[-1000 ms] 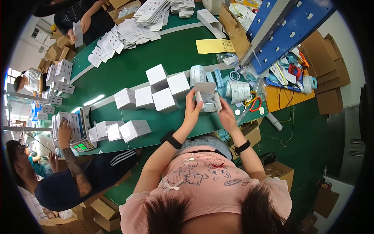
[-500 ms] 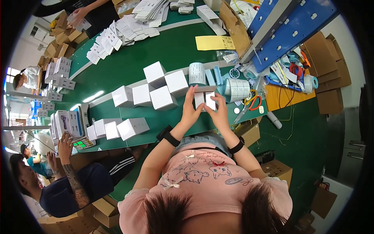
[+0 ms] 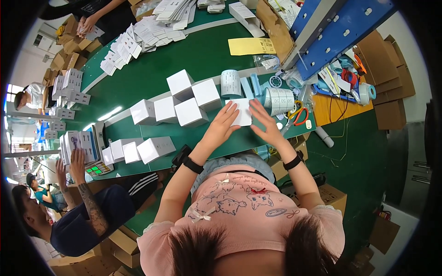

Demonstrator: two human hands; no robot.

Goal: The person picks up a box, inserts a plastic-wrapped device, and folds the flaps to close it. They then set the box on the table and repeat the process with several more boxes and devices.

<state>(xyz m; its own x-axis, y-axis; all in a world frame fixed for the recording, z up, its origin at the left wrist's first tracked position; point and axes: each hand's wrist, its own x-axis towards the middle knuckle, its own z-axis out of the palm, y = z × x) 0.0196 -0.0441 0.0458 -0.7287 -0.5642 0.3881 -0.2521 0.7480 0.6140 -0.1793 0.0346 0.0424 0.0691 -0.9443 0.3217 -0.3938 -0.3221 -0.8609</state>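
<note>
A small white box stands at the table's near edge in front of me, its top lying flat. My left hand rests with stretched fingers on the left side of that top. On the other side my right hand has its fingers spread, close to the box's right edge; whether it touches is hard to see. Several closed white boxes, such as this one, are grouped to the left of my hands. Just beyond them stands a roll of printed labels.
Another label roll, scissors and a blue metal upright are at the right. More white boxes line the near edge, by a scale. Flat white cartons lie farther back. A co-worker sits at left.
The raised flap of the white box is down, and its top is flat. My fingers have gone from gripping the flaps to lying stretched out; my right hand has opened.
</note>
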